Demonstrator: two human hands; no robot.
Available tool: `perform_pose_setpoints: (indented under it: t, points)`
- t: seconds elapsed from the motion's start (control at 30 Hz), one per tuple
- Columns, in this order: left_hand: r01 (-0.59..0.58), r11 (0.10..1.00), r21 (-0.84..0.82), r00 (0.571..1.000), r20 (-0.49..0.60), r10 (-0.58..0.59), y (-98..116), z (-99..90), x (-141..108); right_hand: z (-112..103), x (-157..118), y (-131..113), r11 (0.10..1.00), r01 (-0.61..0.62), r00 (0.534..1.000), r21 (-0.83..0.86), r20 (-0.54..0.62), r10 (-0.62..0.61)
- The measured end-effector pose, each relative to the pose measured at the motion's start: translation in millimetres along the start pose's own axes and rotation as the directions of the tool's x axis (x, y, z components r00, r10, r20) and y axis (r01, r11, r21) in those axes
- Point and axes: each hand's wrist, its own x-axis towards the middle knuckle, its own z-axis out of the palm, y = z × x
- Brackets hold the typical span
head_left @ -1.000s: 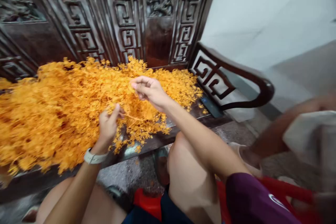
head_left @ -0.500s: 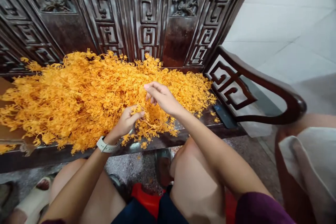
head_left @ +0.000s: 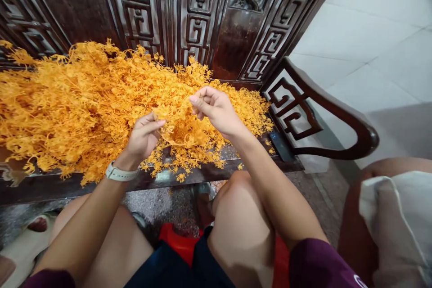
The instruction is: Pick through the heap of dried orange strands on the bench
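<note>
A large heap of orange-yellow sprigs (head_left: 84, 99), thin stems with frilly flower-like tips, covers a dark wooden bench seat. Over the front of the heap, my left hand (head_left: 141, 137), with a pale watch strap (head_left: 120, 173) at the wrist, pinches an orange sprig (head_left: 167, 128) between thumb and index finger. My right hand (head_left: 219, 112) is up and to the right of it, thumb and fingertips pressed together. What lies in that pinch is too small to make out. Loose sprigs lie beneath both hands along the front edge.
The carved bench back (head_left: 236, 45) rises behind the heap. A curved armrest (head_left: 364, 139) bounds the right end, with a dark phone-like slab (head_left: 281, 146) beside it. A red stool (head_left: 180, 243) is below me. Another person's leg and pale cloth (head_left: 394, 216) are at right.
My hands have moved apart: the left went left and up with the sprig, the right slightly right and up. The whole view has shifted somewhat.
</note>
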Motion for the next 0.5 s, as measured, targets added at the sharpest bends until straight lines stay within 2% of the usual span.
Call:
perform_pose_setpoints:
  t: [0.1, 0.2, 0.37, 0.43, 0.5]
  points:
    - [0.010, 1.000, -0.009, 1.000, 0.023, -0.010, 15.7, -8.4, 5.6, -2.0, -4.9, -2.4, 0.999, -0.023, 1.000, -0.024, -0.010, 0.022]
    - [-0.032, 0.997, 0.070, 0.994, 0.103, 0.025, 25.5, -15.8, 8.4, -0.2, -6.3, -3.2, 0.999, -0.031, 0.995, -0.041, -0.092, 0.027]
    - [-0.108, 0.966, 0.234, 0.992, 0.086, 0.090, 22.1, -14.2, 7.4, 1.5, 7.5, 3.5, 1.000, -0.005, 0.982, 0.028, -0.189, 0.010]
    - [-0.150, 0.945, 0.291, 0.987, 0.099, 0.127, 19.8, -15.2, 7.4, -11.3, 15.9, 9.7, 0.999, -0.005, 0.959, 0.052, -0.282, 0.020]
    - [-0.179, 0.939, 0.294, 0.984, 0.050, 0.172, 19.8, -21.6, 10.2, -32.0, 21.5, 15.8, 0.998, 0.019, 0.897, 0.062, -0.441, 0.010]
